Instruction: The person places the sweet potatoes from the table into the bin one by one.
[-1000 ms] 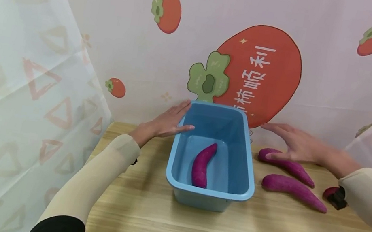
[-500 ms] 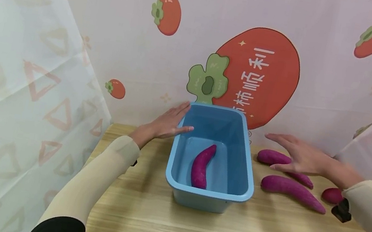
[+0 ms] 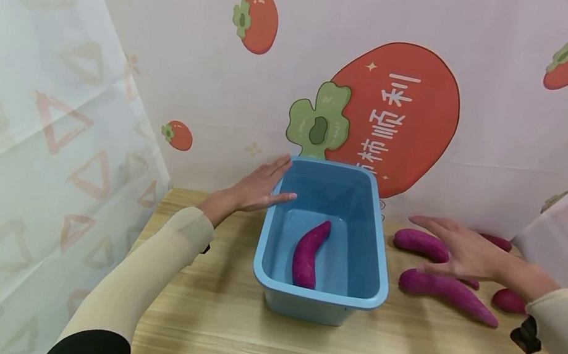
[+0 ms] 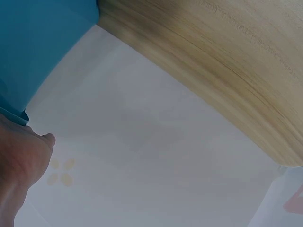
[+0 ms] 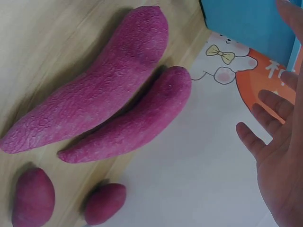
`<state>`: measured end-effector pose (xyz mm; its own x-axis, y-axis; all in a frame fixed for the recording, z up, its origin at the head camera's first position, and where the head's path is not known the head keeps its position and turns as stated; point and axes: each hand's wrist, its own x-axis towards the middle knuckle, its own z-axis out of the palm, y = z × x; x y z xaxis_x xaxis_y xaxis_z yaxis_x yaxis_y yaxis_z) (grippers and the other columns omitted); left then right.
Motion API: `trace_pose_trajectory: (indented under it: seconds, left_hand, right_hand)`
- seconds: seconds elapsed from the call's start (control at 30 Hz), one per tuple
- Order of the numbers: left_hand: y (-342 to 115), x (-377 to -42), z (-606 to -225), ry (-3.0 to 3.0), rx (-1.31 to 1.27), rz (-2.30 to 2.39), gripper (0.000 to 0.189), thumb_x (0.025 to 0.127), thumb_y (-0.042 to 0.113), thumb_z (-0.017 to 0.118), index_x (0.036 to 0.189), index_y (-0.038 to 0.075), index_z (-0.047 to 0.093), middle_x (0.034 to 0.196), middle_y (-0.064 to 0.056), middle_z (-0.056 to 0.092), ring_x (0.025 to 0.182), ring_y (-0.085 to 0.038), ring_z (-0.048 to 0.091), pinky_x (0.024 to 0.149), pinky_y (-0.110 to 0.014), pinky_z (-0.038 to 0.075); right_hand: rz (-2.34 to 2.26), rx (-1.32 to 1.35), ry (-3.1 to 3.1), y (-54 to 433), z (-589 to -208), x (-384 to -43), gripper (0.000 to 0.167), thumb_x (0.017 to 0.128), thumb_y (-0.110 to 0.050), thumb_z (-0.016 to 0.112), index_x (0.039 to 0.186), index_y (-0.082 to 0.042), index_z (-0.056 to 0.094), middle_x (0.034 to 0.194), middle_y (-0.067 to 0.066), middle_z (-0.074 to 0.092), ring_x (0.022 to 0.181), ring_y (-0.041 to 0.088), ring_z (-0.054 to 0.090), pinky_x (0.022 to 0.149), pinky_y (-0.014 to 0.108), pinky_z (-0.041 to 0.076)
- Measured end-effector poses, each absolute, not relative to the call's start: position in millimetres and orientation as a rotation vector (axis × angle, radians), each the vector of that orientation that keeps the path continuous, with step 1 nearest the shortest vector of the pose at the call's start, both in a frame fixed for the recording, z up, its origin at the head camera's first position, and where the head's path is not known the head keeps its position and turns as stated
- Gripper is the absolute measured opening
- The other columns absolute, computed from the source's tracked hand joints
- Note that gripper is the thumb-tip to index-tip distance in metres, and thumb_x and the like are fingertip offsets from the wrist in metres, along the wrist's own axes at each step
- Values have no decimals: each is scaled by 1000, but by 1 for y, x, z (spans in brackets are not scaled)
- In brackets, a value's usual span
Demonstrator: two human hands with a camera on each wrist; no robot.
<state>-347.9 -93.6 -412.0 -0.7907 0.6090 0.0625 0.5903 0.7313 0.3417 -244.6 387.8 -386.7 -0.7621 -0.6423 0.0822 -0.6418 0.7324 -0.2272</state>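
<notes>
A blue plastic bin (image 3: pixel 317 295) stands mid-table with one curved purple sweet potato (image 3: pixel 308 253) lying inside. My left hand (image 3: pixel 254 188) rests on the bin's left rim, fingers straight and thumb stretched over the edge; in the left wrist view, part of that hand (image 4: pixel 21 158) meets the rim. To the right of the bin, my right hand (image 3: pixel 466 251) hovers with spread fingers above two long purple sweet potatoes, the nearer one (image 3: pixel 452 296) and the farther one (image 3: pixel 416 242), which it partly covers. Nothing is in its grasp.
Two smaller sweet potatoes lie further right: one (image 3: pixel 509 300) beside my wrist, another (image 3: pixel 495 242) near the back cloth, both plain in the right wrist view. A printed cloth (image 3: pixel 251 102) closes off the back, with more cloth at both sides of the wooden table (image 3: pixel 211 340).
My right hand has drifted right and nearer to me, uncovering more of the small sweet potatoes. The left hand, the bin and the sweet potato inside stay where they were.
</notes>
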Motion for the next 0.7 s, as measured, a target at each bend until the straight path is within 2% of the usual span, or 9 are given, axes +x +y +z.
trace_pose_trajectory:
  seconds: [0.3,0.5,0.7]
  left_hand:
    - [-94,-348,-413,2868,998,549,96,102,61,44,171,6,6,180,-7,-1,165,-27,-1,132,-53,7]
    - [-93,-348,-412,2870,995,545,96,102,62,43,171,7,6,180,-7,-1,165,-27,0,131,-54,8]
    - [-93,-347,-411,2873,1000,559,96,102,62,44,171,6,8,179,-8,0,165,-27,1,131,-54,9]
  right_hand:
    - [-363,-1047,2910,394,-397,-237,104,78,-61,87,157,-7,46,154,18,54,136,45,53,97,73,50]
    - [-350,-1126,2908,400,-410,-236,102,74,-57,93,157,-19,49,151,13,57,134,39,56,99,67,51]
    - [-347,-1037,2889,404,-418,-231,109,73,-57,93,162,-19,42,151,17,55,132,41,56,95,68,53]
